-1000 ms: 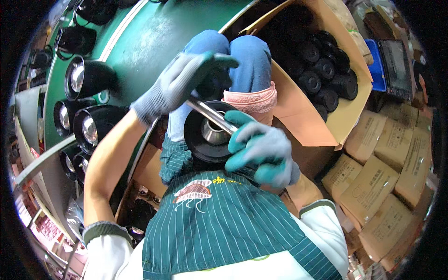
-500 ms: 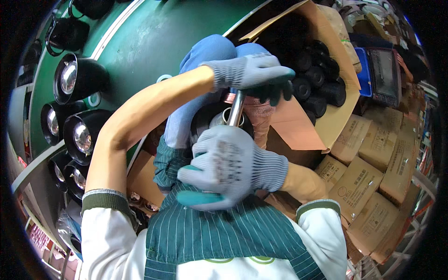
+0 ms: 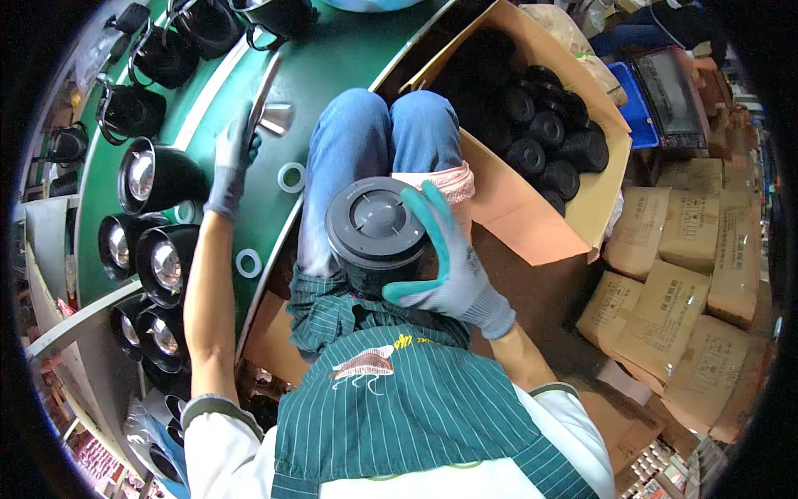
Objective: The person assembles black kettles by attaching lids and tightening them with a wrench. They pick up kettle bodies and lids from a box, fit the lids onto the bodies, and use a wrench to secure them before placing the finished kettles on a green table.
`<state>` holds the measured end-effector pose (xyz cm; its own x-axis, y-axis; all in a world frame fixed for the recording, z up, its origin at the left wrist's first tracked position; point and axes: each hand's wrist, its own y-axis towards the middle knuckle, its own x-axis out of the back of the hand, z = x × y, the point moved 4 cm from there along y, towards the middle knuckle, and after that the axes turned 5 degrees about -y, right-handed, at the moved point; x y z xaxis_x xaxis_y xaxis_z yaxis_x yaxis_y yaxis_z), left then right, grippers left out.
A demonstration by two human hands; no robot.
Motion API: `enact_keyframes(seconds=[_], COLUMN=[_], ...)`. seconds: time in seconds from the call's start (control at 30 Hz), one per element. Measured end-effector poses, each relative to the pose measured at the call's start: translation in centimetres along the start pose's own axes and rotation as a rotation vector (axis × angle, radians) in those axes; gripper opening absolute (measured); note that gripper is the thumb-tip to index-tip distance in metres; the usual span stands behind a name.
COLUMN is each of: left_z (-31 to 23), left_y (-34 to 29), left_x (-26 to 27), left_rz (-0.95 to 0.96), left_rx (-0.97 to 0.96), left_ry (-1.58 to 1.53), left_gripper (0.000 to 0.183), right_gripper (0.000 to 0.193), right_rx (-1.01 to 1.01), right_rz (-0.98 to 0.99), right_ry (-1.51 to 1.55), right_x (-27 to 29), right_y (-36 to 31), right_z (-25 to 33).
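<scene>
My left hand [image 3: 230, 162], in a grey glove with teal palm, is closed round a metal tool with a long shaft and a flared silver end [image 3: 277, 119], over the green table. What the tool is I cannot tell. In my lap, against my apron, stands a black pot [image 3: 372, 279] with a round dark grey lid [image 3: 378, 218] on top. My right hand [image 3: 453, 270], gloved alike, grips the pot's right side, thumb and fingers curved apart around it. Pale rings [image 3: 291, 177] lie on the table near my left forearm.
Black pots with shiny silver insides [image 3: 166, 264] crowd the green table [image 3: 320, 58] on the left. An open carton [image 3: 528, 224] of black round parts stands at my right. Stacked sealed cartons [image 3: 661, 320] and a blue bin [image 3: 636, 104] are farther right.
My left hand has swung from above the lap to the table at left, carrying the metal tool. My right hand has gone from the tool to the pot's side; a lid now shows on the pot.
</scene>
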<state>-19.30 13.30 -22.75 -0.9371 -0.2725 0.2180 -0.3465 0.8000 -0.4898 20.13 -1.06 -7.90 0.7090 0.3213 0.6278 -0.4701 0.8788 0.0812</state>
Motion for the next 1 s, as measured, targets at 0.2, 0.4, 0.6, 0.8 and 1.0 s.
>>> enact_keyframes(seconds=[0.2, 0.4, 0.6, 0.8, 1.0], left_z=[3.2, -2.0, -5.8, -8.6, -15.9], left_y=[-2.6, -11.7, -24.4, -24.2, -20.1], left_x=[0.7, 0.3, -1.5, 2.8, 19.4], left_rz=[-0.286, -0.301, -0.069, -0.318, -1.052], left_rx=[-0.349, -0.825, -1.206, -1.053, -1.125], left_ry=[0.563, 0.839, 0.389, 0.023, 0.65], left_gripper=[0.063, 0.071, 0.059, 0.054, 0.06], right_gripper=[0.084, 0.085, 0.076, 0.07, 0.075], right_rx=[-0.255, -0.008, -0.305, -0.084, -0.295], right_rz=[0.018, -0.32, -0.35, -0.123, 0.5], right_ry=[0.335, 0.535, 1.23, 0.783, 1.425], right_x=[-0.2, 4.8, 3.3, -1.9, -5.0], right_y=[0.6, 1.8, 6.5, 13.3, 17.7], right_z=[0.0, 0.6, -1.8, 0.7, 5.4])
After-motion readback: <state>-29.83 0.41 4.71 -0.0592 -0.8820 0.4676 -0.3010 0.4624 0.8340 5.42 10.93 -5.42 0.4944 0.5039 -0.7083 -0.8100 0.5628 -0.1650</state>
